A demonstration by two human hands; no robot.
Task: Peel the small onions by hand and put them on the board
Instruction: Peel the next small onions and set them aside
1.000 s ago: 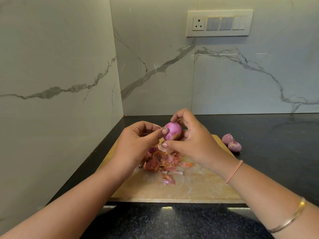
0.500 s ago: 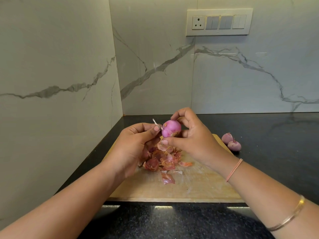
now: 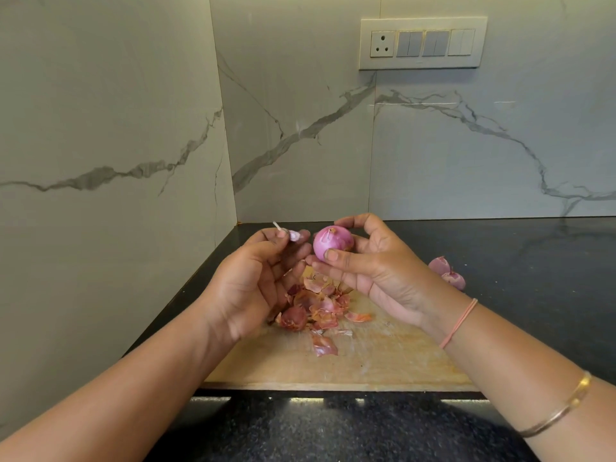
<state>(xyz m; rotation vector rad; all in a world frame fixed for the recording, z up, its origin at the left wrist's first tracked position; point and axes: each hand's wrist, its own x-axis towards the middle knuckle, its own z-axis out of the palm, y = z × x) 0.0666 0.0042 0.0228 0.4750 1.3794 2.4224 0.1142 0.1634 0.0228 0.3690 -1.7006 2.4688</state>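
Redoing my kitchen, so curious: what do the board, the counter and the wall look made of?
Board: wood, pale, matte, scratched grain. Counter: dark speckled stone, polished, likely granite; it mirrors light. Wall: marble-look slab or tile, grey veins; real or printed, unclear.

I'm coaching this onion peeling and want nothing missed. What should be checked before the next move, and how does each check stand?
1. Grip of right hand on onion: ok.
2. Loose skin scrap pinched by left hand, free of onion: ok.
3. Whole onion peeled: cannot tell, far side hidden.
4. Bare room on the board: ok.
5. The two other onions on the board: not ok, they lie on the counter.
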